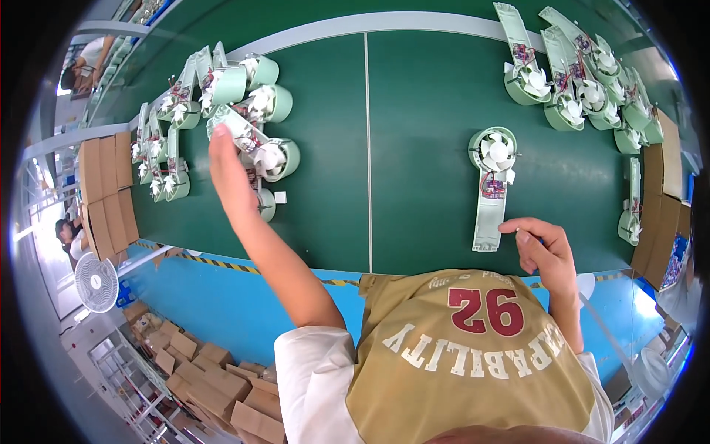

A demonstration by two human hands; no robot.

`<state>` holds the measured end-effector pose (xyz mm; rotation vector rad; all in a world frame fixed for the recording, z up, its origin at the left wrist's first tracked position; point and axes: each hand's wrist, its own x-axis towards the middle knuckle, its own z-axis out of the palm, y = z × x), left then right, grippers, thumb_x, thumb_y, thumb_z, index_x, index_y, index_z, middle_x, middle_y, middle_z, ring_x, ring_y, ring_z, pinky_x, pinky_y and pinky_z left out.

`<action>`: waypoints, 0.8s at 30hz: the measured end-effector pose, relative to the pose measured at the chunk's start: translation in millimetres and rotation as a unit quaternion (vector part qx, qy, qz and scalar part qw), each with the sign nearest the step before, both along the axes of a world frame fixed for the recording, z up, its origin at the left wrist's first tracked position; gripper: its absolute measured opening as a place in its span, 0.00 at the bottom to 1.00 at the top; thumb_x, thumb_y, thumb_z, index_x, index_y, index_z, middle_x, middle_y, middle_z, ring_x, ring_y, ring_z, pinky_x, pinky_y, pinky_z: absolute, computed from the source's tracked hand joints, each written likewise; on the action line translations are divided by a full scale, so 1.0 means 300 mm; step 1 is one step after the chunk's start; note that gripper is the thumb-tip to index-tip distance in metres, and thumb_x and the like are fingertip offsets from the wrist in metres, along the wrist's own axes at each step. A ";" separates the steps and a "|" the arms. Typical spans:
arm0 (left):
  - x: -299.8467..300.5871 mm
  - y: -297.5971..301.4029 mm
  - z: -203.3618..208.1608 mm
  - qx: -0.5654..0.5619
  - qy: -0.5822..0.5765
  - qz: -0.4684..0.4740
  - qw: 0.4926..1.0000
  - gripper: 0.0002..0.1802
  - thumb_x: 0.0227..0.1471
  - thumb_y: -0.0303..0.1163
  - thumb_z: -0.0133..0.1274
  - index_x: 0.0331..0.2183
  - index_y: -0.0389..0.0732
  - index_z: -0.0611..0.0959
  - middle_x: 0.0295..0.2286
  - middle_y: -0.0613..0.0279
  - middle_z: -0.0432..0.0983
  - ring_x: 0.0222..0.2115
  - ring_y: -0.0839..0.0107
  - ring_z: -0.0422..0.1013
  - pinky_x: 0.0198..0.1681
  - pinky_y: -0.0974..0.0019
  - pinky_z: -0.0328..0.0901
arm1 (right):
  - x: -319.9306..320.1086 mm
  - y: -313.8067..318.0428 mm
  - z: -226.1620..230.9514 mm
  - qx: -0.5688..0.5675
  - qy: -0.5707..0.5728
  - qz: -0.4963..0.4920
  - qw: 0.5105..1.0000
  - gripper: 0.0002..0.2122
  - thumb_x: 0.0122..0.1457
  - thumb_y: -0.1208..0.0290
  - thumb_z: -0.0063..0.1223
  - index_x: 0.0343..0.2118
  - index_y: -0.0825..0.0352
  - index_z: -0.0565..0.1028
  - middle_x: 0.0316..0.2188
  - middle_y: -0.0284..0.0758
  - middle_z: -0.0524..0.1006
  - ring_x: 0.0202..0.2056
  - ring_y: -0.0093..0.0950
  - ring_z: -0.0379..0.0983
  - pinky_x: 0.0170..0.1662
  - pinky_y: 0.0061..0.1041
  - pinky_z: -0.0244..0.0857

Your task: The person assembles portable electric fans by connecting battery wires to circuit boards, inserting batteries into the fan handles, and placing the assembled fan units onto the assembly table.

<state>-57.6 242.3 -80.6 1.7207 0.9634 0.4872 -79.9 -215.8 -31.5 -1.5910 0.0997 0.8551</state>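
My left hand (pixel 224 152) reaches to the far left, its fingers closed on the handle end of a pale green handheld fan half (pixel 268 157) with exposed white blades and wiring. Much of that grip is hidden by the hand itself. In front of me, right of the seam, lies another open fan half (pixel 490 189), its round head away from me and its handle toward me. A small circuit board with red wires sits in that handle. My right hand (pixel 546 248) is beside the handle's near end, index finger extended to its edge, thumb apart, the other fingers curled.
More open fan halves (pixel 174 107) cluster at the left, and others (pixel 584 89) at the far right. One fan half (pixel 631 203) lies by the right edge. A small white square piece (pixel 280 197) rests on the green table (pixel 421 89). Cardboard boxes (pixel 107 196) stand at the left edge.
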 end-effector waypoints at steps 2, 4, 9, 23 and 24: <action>-0.029 -0.008 0.013 0.000 -0.055 0.046 0.997 0.39 0.63 0.53 0.48 0.63 0.33 0.67 0.58 0.52 0.68 0.58 0.60 0.64 0.62 0.60 0.54 | -0.005 -0.017 0.007 0.023 0.009 0.008 1.000 0.13 0.67 0.74 0.43 0.48 0.71 0.78 0.17 0.21 0.63 0.18 0.11 0.55 0.20 0.16 0.50; -0.076 -0.016 0.040 0.139 -0.097 0.035 0.985 0.35 0.65 0.51 0.44 0.60 0.30 0.70 0.58 0.48 0.67 0.59 0.58 0.63 0.64 0.58 0.54 | -0.009 -0.033 0.015 0.041 0.018 0.011 0.999 0.14 0.67 0.74 0.42 0.49 0.71 0.78 0.18 0.22 0.64 0.18 0.11 0.56 0.21 0.15 0.50; -0.114 -0.289 0.161 0.207 -0.193 0.055 0.957 0.20 0.64 0.39 0.48 0.47 0.32 0.80 0.42 0.52 0.79 0.40 0.65 0.75 0.47 0.63 0.68 | -0.017 -0.031 0.052 0.009 -0.042 0.000 0.999 0.15 0.65 0.77 0.39 0.49 0.75 0.76 0.21 0.27 0.70 0.18 0.13 0.56 0.21 0.16 0.51; -0.206 -0.881 0.066 -0.038 -0.237 -0.461 0.854 0.12 0.45 0.16 0.65 0.35 0.32 0.84 0.33 0.54 0.79 0.27 0.70 0.77 0.25 0.72 0.71 | -0.031 0.025 0.028 -0.028 -0.399 0.042 0.916 0.13 0.59 0.86 0.46 0.47 0.77 0.66 0.29 0.40 0.79 0.26 0.28 0.77 0.33 0.25 0.69; -0.205 -0.886 0.069 -0.041 -0.231 -0.461 0.856 0.12 0.45 0.16 0.65 0.35 0.32 0.84 0.32 0.55 0.79 0.26 0.71 0.77 0.26 0.73 0.71 | -0.033 0.026 0.020 -0.021 -0.425 0.040 0.904 0.12 0.58 0.87 0.47 0.46 0.77 0.66 0.29 0.41 0.80 0.24 0.30 0.77 0.29 0.26 0.70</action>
